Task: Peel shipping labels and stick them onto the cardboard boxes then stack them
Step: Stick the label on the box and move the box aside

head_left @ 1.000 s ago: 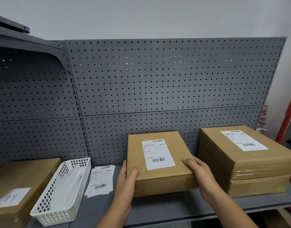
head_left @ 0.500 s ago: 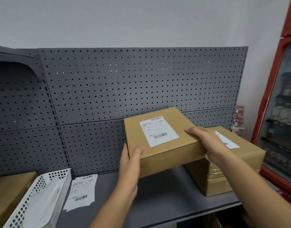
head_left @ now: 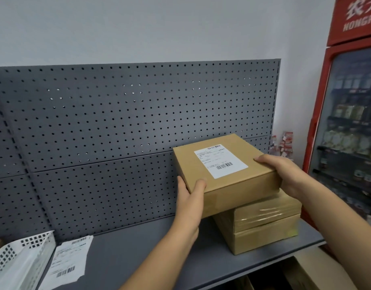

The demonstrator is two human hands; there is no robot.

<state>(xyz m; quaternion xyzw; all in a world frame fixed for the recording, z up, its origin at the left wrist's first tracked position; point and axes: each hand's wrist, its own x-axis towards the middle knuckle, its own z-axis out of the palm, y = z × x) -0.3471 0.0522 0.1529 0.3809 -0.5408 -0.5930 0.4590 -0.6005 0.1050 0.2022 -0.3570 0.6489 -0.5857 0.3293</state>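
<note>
holding labelled box point(head_left: 239, 191) endwise between left grip point(head_left: 191, 197) and right grip point(head_left: 285, 174), over taped box point(head_left: 264, 225) but overhanging its left edge, probably needing a rightward nudge.

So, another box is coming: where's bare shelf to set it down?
Bare shelf lies between the label sheets and the taped box; the left arm reaches over its front. Crowded: left end, basket and sheets; right end, the taped box with the labelled box held over it.
</note>
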